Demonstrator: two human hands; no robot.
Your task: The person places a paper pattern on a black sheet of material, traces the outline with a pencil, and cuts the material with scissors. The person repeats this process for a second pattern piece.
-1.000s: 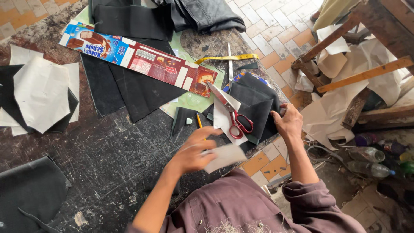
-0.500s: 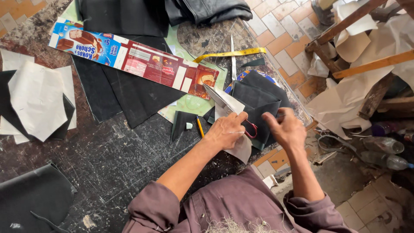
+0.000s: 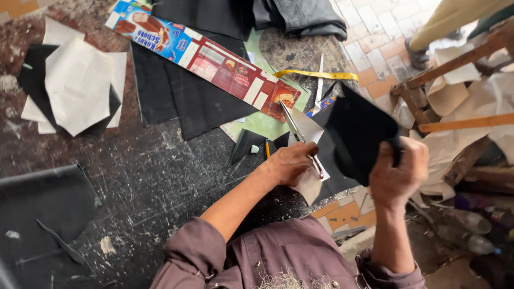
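Head view: left hand (image 3: pixel 289 163) has its fingers wrapped round the scissors (image 3: pixel 300 134) over a white paper piece (image 3: pixel 310 184), right hand (image 3: pixel 399 171) pinches a black leather piece (image 3: pixel 358 131) lifted just right of it. Looks like mid-cutting; lining up the blades seems next.

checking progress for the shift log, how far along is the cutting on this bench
Done: black cut pieces under pale paper templates lie stacked at the far left. In hand: left hand holds the scissors and a template, right hand lifts a black material piece. Left: large uncut black sheets.
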